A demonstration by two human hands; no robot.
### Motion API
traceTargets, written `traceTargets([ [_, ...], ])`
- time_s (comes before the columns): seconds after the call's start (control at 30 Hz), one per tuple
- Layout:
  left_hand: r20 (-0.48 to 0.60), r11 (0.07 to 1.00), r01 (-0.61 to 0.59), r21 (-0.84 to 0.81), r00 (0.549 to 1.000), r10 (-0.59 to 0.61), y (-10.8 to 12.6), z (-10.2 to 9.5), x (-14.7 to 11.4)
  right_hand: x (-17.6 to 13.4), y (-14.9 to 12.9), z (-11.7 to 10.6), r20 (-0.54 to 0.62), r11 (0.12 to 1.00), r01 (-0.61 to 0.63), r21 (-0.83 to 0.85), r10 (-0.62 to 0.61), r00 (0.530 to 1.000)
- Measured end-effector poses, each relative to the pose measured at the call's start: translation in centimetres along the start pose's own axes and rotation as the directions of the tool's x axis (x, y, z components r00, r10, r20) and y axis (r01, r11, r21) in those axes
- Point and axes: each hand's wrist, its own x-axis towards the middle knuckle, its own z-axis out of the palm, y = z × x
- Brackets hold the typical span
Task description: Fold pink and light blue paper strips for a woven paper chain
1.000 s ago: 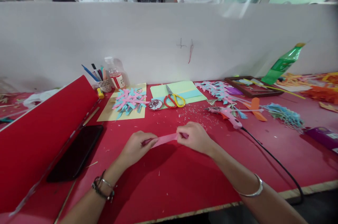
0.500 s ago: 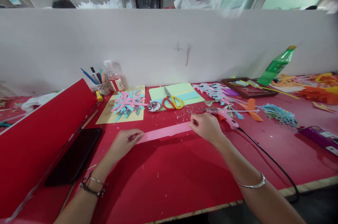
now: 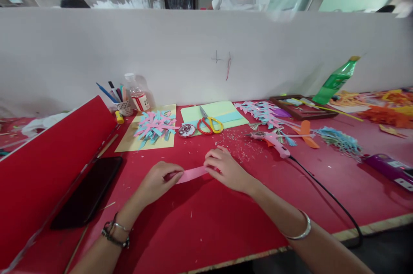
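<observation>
A pink paper strip (image 3: 194,173) runs between my two hands, just above the red tabletop. Its left end is pinched by my left hand (image 3: 163,181), thumb against the curled fingers. My right hand (image 3: 226,170) grips the other end between thumb and fingertips; part of the strip is hidden under these fingers. Beyond the hands lie scissors (image 3: 211,125) with red and yellow handles, on light green paper (image 3: 193,115). A pink glue gun (image 3: 273,141) rests right of my right hand.
Pink and blue paper strips (image 3: 155,125) are heaped on yellow paper. A black phone (image 3: 87,194) lies at left beside a red board (image 3: 48,170). At the right stand a green bottle (image 3: 337,80) and a dark tray (image 3: 301,112). A cord (image 3: 325,192) crosses the table's right side.
My right hand has moved left, towards my left hand, and its fingers have spread somewhat. Less of the pink strip shows between the hands. My left hand has shifted slightly right.
</observation>
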Motion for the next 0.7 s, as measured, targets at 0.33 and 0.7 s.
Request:
traceTargets([
  [0.33, -0.072, 0.842, -0.286, 0.458, 0.932, 0.356, 1.9, 2.2, 0.3, 0.1, -2.0, 1.5, 0.084, 0.998, 0.014, 0.062, -0.019, 0.996],
  [0.7, -0.159, 0.824, -0.145, 0.548, 0.949, 0.272, 0.0, -0.2, 0.2, -0.4, -0.2, -1.6, 0.046, 0.918, -0.158, 0.365, 0.152, 0.987],
])
